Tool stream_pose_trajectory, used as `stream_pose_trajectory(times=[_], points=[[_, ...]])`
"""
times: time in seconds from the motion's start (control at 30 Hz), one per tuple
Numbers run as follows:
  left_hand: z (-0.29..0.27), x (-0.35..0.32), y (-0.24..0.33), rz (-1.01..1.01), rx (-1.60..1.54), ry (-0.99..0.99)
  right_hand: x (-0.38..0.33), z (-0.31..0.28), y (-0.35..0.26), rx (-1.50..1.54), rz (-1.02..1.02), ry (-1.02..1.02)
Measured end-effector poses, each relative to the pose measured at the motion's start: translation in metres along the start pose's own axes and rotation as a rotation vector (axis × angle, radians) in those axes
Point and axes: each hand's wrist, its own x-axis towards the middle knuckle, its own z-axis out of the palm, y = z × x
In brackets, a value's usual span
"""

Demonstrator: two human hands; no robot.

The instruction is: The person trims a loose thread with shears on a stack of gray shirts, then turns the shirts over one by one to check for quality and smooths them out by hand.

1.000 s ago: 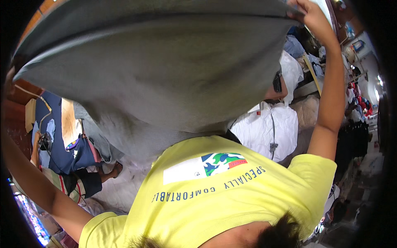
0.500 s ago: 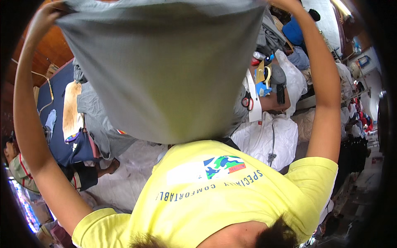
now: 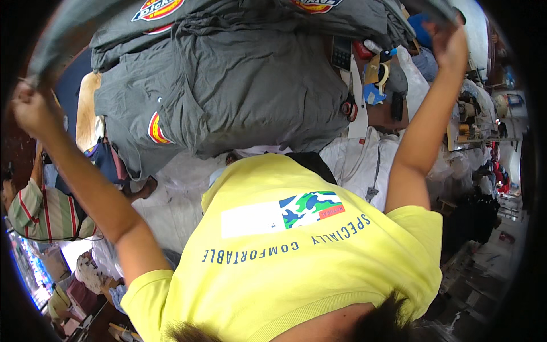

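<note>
A grey cloth (image 3: 67,44), likely a garment, is stretched between my raised hands, and its middle runs out of the top of the view. At the far left, my left hand (image 3: 35,108) pinches one end of it. My right hand (image 3: 450,48), smeared by motion at the upper right, closes on the other end. Below the lifted cloth lies a pile of dark grey T-shirts (image 3: 256,91), wrinkled, with red and yellow printed emblems. Neither hand touches the pile.
Right of the pile are red-handled scissors (image 3: 349,108), a roll of tape (image 3: 383,75) and a dark phone (image 3: 341,53). White plastic sacks (image 3: 364,159) lie nearer me. At the left sits another person in a striped shirt (image 3: 43,214). Clothes and clutter fill the right side.
The grey cloth, which hung spread in front of me, has swung up and away, uncovering the T-shirt pile. My left hand has come lower and outward; my right hand has moved right and down.
</note>
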Motion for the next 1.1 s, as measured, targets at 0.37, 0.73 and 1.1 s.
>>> stream_pose_trajectory(times=[0.37, 0.73, 1.1], points=[[0.043, -0.359, -0.072, -1.408, -1.273, -0.314, -0.275, 0.017, 0.224, 0.054, 0.755, 0.417], [0.032, -0.34, -0.032, -1.413, -1.044, -0.426, -0.293, 0.017, 0.212, 0.274, 0.726, 0.377], [0.026, -0.34, -0.036, -1.381, -1.0, -0.407, -0.289, 0.014, 0.214, 0.336, 0.751, 0.439]])
